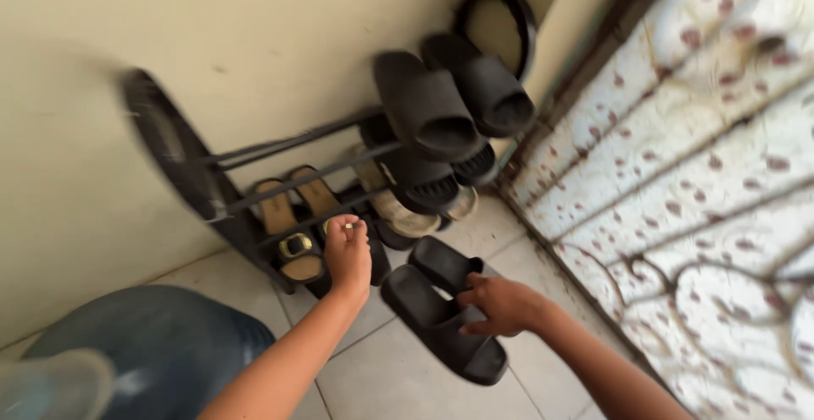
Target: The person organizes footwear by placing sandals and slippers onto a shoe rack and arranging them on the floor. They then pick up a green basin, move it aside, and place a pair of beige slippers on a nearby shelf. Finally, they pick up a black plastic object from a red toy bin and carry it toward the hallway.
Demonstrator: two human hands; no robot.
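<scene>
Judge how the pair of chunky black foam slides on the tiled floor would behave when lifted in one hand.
The pair of chunky black foam slides probably lifts lightly: the right hand grips both at once. Their thick moulded soles suggest they would hold shape rather than flop. The matte surface looks grippy, so slipping seems unlikely, and their flat bottoms should not roll on the tiled floor.

Six black slides (441, 322), two tan sandals (292, 233).

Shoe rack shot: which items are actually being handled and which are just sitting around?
In hand:
- right hand grips a black slide pair on the floor
- left hand reaches the rack beside the tan buckle sandals

Lying about:
- black slides on the top rails
- patterned metal door
- floor tiles
</scene>
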